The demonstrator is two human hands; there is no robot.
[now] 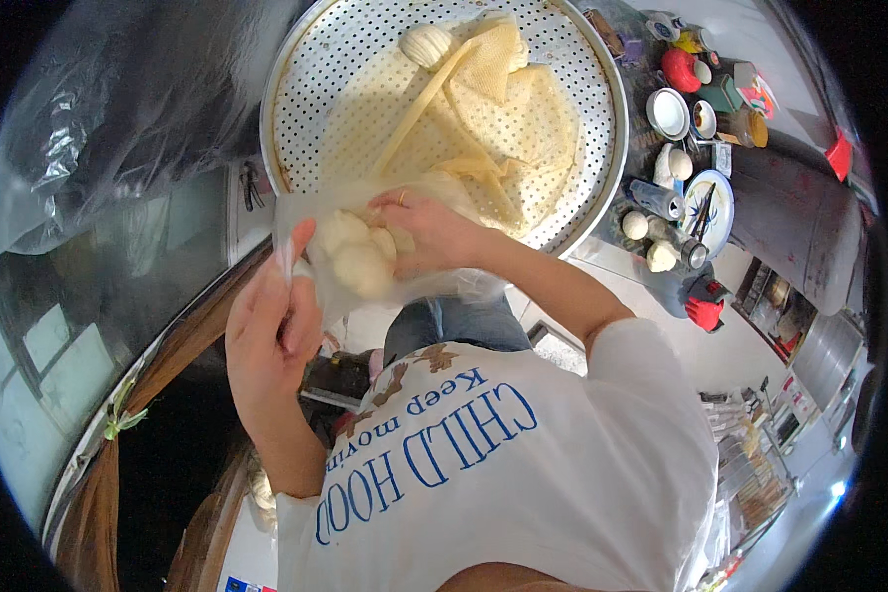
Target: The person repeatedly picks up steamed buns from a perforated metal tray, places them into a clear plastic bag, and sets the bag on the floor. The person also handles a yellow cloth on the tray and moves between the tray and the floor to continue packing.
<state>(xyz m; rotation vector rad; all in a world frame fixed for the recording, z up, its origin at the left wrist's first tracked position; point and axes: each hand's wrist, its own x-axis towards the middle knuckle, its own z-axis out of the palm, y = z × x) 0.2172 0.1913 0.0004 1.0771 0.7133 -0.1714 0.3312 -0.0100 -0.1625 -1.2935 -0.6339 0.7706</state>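
A clear plastic bag with several pale steamed buns inside hangs between my hands, somewhat blurred. My left hand pinches the bag's left edge. On the other side, my right hand is at the bag and the buns; plastic and blur hide whether its fingers grip a bun or only the bag. Just beyond is a large round perforated metal steamer tray. A yellowish steamer cloth lies crumpled in it, with a ridged bun near the far side and another bun partly covered by the cloth.
To the right, a dark counter holds white bowls, a drink can, a glass jar, loose buns and a plate with dark chopsticks. Clear plastic sheeting hangs at left, above a brown curtain.
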